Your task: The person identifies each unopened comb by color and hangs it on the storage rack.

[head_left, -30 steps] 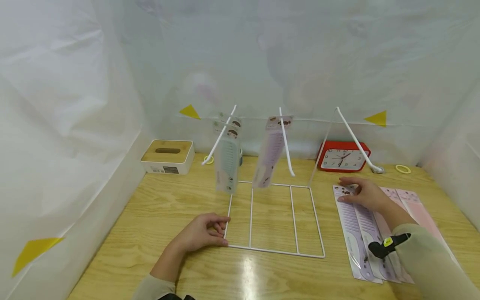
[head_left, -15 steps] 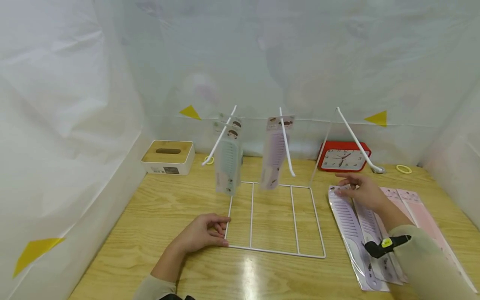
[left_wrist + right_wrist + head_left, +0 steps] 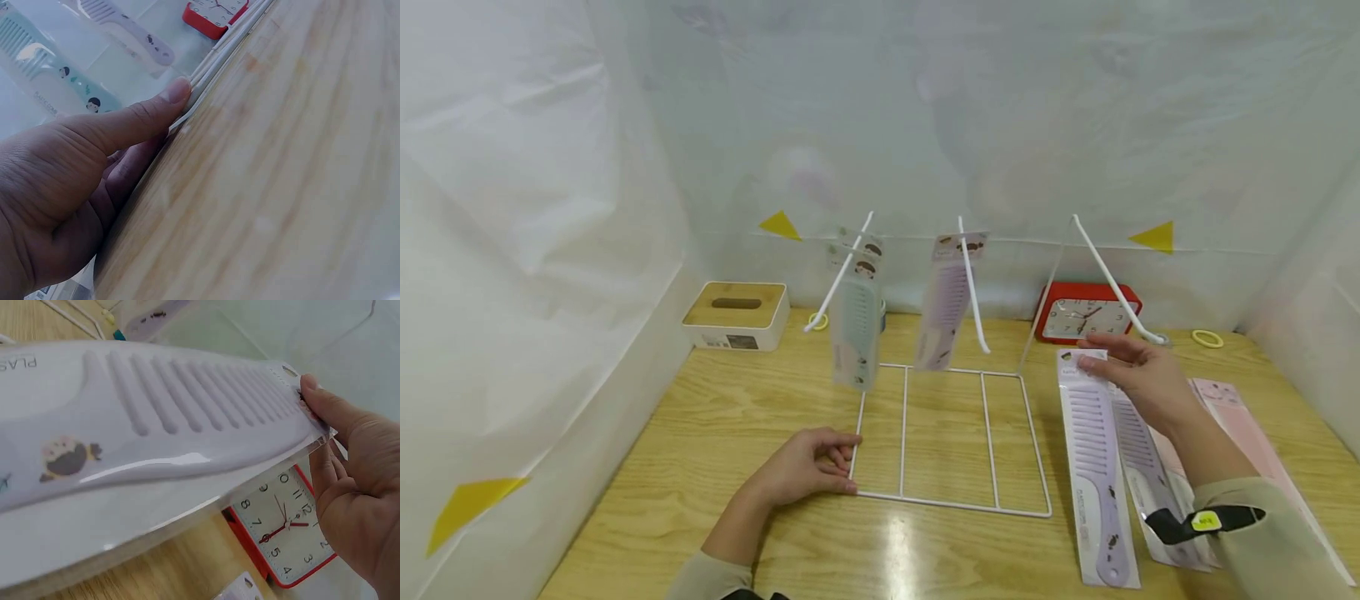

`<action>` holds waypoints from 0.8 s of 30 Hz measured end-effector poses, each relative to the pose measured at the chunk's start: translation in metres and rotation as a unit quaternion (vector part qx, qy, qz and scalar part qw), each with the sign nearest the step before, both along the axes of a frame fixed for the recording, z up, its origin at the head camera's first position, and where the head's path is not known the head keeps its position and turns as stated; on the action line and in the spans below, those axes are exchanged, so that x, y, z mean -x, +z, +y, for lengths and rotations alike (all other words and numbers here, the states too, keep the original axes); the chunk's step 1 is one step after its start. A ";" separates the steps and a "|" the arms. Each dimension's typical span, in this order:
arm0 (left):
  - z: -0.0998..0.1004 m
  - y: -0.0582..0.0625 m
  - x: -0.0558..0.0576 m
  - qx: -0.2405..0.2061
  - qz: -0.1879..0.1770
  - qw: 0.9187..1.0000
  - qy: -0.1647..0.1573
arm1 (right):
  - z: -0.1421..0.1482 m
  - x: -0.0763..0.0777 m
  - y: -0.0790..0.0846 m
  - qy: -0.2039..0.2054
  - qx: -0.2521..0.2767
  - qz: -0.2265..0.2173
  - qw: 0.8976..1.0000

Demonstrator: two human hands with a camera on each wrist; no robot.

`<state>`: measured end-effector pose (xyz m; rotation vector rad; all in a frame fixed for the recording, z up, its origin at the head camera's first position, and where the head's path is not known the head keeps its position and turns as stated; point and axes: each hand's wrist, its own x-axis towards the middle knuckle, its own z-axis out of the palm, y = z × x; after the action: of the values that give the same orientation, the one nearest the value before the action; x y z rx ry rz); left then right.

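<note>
My right hand (image 3: 1150,387) pinches the top end of a packaged purple comb (image 3: 1093,467); in the right wrist view the thumb lies over the card beside its hang hole. Another packaged purple comb (image 3: 1138,442) lies on the table beneath and to the right. My left hand (image 3: 805,467) grips the front left corner of a white wire rack (image 3: 951,502), with the thumb on the wire in the left wrist view. From the rack's left hook hang packaged green combs (image 3: 856,325). A packaged purple comb (image 3: 950,300) hangs on the middle hook. The right hook (image 3: 1108,275) bears nothing.
Packaged pink combs (image 3: 1247,425) lie at the right. A red clock (image 3: 1086,317) stands behind the rack's right side, near a yellow ring (image 3: 1206,338). A tissue box (image 3: 737,315) with a wooden lid stands at the back left. White sheeting (image 3: 880,125) encloses the table.
My right hand has lifted the purple comb off the one beside it and turned it nearly straight. The hanging purple comb sways. My left hand stays on the rack.
</note>
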<state>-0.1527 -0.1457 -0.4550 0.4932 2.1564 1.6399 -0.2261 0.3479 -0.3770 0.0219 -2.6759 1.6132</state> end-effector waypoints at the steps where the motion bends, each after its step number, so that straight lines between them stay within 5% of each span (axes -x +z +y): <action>1: 0.000 0.000 0.000 0.000 0.000 1.000 0.000 | -0.001 -0.003 0.003 -0.003 0.015 -0.002 1.000; 4: 0.001 0.000 0.000 -0.003 -0.002 1.000 0.001 | -0.007 -0.013 0.012 0.008 0.110 -0.009 0.994; 10: 0.001 0.000 0.000 -0.003 -0.007 1.000 0.002 | -0.019 -0.039 0.033 0.089 0.283 0.011 0.955; 15: 0.000 0.000 0.000 -0.005 -0.005 1.000 0.002 | -0.038 -0.059 0.045 0.150 0.357 0.064 0.920; 20: 0.000 -0.001 0.000 -0.006 -0.003 1.000 0.000 | -0.062 -0.076 0.049 0.246 0.413 0.125 0.868; 22: 0.000 -0.001 0.000 -0.005 -0.003 1.000 -0.001 | -0.072 -0.082 0.052 0.271 0.419 0.127 0.857; 24: 0.000 -0.001 0.000 -0.002 0.001 1.000 -0.002 | -0.084 -0.088 0.058 0.285 0.396 0.139 0.862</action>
<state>-0.1528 -0.1461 -0.4562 0.5003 2.1513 1.6434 -0.1379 0.2643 -0.3194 1.0122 -1.6850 2.4967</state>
